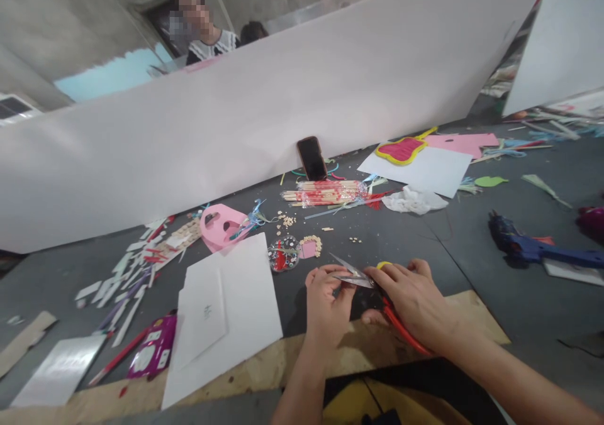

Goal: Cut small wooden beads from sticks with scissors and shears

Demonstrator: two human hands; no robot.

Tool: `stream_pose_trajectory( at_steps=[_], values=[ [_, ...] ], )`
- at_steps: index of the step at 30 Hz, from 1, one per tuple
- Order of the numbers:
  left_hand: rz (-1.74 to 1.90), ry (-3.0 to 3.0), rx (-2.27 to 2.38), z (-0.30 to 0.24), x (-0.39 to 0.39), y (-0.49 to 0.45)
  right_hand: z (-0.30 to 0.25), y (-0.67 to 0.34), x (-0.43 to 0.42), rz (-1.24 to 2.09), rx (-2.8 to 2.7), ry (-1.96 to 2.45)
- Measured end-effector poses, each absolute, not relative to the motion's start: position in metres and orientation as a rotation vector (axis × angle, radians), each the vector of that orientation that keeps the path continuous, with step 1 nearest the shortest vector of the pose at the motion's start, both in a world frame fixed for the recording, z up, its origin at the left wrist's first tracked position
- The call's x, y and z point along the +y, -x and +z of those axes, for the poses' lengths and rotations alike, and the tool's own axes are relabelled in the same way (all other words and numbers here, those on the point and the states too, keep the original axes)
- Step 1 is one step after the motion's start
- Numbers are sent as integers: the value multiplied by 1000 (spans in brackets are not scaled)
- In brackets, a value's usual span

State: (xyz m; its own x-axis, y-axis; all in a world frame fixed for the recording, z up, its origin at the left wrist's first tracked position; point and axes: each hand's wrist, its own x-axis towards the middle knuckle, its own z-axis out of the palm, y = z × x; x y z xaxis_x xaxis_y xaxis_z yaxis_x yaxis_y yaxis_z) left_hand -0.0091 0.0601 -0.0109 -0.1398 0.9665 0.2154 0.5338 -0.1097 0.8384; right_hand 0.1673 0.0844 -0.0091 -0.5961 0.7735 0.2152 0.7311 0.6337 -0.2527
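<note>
In the head view my right hand (415,296) is wrapped round a pair of scissors (406,329) with red handles. The blades stand apart and point left, toward my other hand. My left hand (326,305) is closed in a pinch at the blades; whatever its fingers hold is too small or hidden to make out. A bit of yellow (384,264) shows behind my right fingers. Just beyond my left hand lie a pink square (309,249) edged with small pale pieces and a round clear case (284,253) of small black, white and red parts.
White sheets (255,299) and a purple packet (153,346) lie left, near scattered strips. A phone (312,158) leans on the white partition (264,110) behind packed sticks (330,192). A blue glue gun (542,249) lies right. A person (212,41) is beyond the partition.
</note>
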Motion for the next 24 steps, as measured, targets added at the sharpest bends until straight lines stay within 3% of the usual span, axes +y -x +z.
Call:
stream_pose_trajectory(
  at_steps=[13, 24],
  values=[
    [1276, -1444, 1505, -12, 58, 10, -13, -166, 83, 353, -2525, 1132],
    [1202, -1657, 1632, -6, 55, 6, -8, -165, 87, 158, -2553, 1194]
  ],
)
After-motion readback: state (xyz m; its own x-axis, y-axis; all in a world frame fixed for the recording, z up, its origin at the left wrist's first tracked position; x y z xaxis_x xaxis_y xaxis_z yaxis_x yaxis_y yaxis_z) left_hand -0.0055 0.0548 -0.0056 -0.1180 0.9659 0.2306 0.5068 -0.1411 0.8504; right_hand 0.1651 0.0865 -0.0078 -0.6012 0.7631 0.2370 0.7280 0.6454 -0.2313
